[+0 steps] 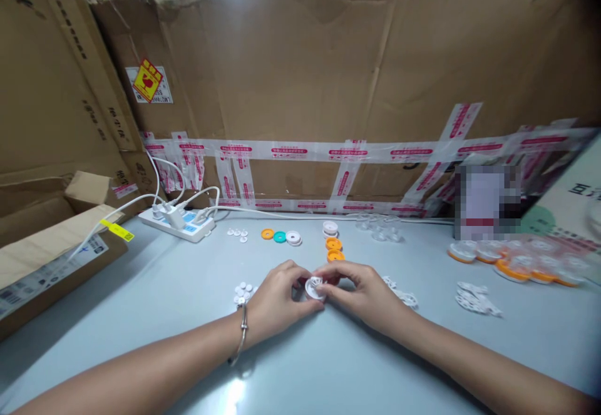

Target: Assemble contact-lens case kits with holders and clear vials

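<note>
Between my two hands is a small round white plastic case (pixel 313 288), tilted toward me, with a thin white looped piece (pixel 317 282) at its top. My left hand (pixel 284 293) grips the case's left side, thumb below and fingers behind. The thumb and fingers of my right hand (pixel 359 286) pinch the white looped piece against the case. Small white discs (pixel 243 291) lie by my left wrist. White flat parts (pixel 401 294) are partly hidden behind my right hand. Just beyond my fingers sit orange round cases (pixel 335 256) and white ones (pixel 330 228).
Orange, teal (pixel 280 237) and white discs lie farther back, near a power strip (pixel 181 221) with cables. Clear domes (pixel 382 230) are at the back; clear-topped orange cases (pixel 514 270) and white parts (pixel 476 299) lie right. Cardboard (pixel 300 77) walls the table; a box (pixel 56 258) stands left.
</note>
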The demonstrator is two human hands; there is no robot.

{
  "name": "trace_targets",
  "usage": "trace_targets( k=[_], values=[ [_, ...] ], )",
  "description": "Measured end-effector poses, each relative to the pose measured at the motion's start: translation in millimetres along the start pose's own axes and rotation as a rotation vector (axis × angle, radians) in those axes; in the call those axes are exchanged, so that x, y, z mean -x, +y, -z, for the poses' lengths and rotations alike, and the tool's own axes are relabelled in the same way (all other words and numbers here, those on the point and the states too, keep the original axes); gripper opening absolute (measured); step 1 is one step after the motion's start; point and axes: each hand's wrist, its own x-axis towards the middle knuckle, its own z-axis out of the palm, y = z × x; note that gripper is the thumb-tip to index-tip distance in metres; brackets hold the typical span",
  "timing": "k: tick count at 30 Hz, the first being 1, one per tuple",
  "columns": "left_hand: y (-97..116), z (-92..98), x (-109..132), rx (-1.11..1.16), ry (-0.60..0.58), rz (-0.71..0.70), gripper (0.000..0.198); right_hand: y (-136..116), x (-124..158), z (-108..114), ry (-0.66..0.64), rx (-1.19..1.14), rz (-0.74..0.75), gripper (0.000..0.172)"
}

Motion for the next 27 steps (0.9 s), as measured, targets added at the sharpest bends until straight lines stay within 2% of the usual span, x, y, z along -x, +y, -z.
trace_targets(
  k=[4,6,9,12,18,27],
  values=[
    [5,9.8,-3,0.183,0.013,0.081,0.022,2,-1,4,0.166,-0.276,-0.077,0.039],
    [8,16.5,-4,0.254,0.042,0.105,0.022,0,2,4,0.186,-0.450,-0.143,0.039],
    [14,23.8,-3,0.301,0.069,0.067,0.020,-8,9,-1,0.011,-0.750,-0.295,0.031],
    [18,25.2,-1,0.340,0.054,0.019,0.016,-17,15,-8,-0.129,-0.983,-0.364,0.025],
    [19,20.6,1,0.386,0.060,-0.049,0.016,-21,16,-12,-0.108,-1.121,-0.371,0.020],
    [17,18.4,2,0.393,0.043,-0.021,0.019,-16,19,-15,-0.113,-1.188,-0.400,0.019]
  ],
)
